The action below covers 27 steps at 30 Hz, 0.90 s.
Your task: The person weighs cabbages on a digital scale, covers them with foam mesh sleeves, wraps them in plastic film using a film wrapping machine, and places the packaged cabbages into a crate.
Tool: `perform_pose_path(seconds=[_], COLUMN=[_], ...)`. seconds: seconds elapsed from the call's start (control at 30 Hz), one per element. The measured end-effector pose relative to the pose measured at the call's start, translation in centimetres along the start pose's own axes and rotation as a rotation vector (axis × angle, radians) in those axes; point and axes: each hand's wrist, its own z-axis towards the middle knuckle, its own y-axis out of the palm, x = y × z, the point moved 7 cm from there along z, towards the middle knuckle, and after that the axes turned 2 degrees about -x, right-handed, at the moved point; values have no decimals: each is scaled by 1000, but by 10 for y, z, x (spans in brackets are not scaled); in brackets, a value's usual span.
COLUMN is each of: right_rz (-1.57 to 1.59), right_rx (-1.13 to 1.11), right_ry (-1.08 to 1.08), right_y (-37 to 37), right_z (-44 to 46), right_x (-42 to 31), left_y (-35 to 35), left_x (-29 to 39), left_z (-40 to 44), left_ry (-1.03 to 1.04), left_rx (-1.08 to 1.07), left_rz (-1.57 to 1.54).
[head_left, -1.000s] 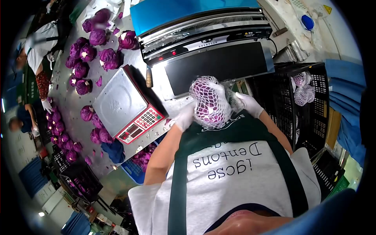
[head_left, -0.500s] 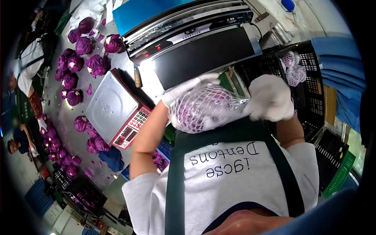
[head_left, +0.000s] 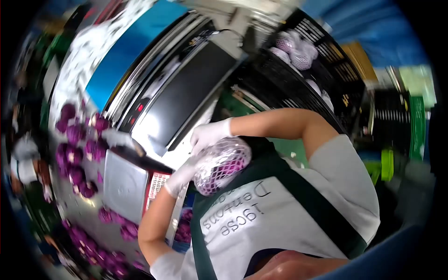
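Observation:
A netted bundle of purple cabbage in clear film (head_left: pixel 221 165) lies against the front of my dark apron. My left hand (head_left: pixel 183 177), in a white glove, is closed round its left end. My right hand (head_left: pixel 210 136), also gloved, reaches across to the bundle's upper left, close to my left hand. Its fingers are curled, and what they pinch is hidden. Beyond my hands is the wrapping machine with a black plate (head_left: pixel 191 88). The scale (head_left: pixel 123 184) stands to the left.
Loose purple cabbages (head_left: pixel 75 133) lie on the metal table (head_left: pixel 86 210) at the left. A black crate (head_left: pixel 333 44) with netted cabbages (head_left: pixel 298 51) stands at the upper right. A co-worker (head_left: pixel 28 170) is at the far left. A blurred knife handle (head_left: pixel 139 148) lies by the scale.
The view has swung round to the right. My right hand has moved from the bundle's right end across to its upper left, beside my left hand. The bundle sits closer to my left side.

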Motion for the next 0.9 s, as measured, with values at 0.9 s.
perform_pose_path(seconds=[0.9], right_rz=[-990], right_rx=[1549], right_ry=[1002], right_y=[-246], right_z=[-535], right_x=[180], left_y=[87], left_x=[140], left_z=[129], left_ry=[465], left_rx=[668], left_rz=[763])
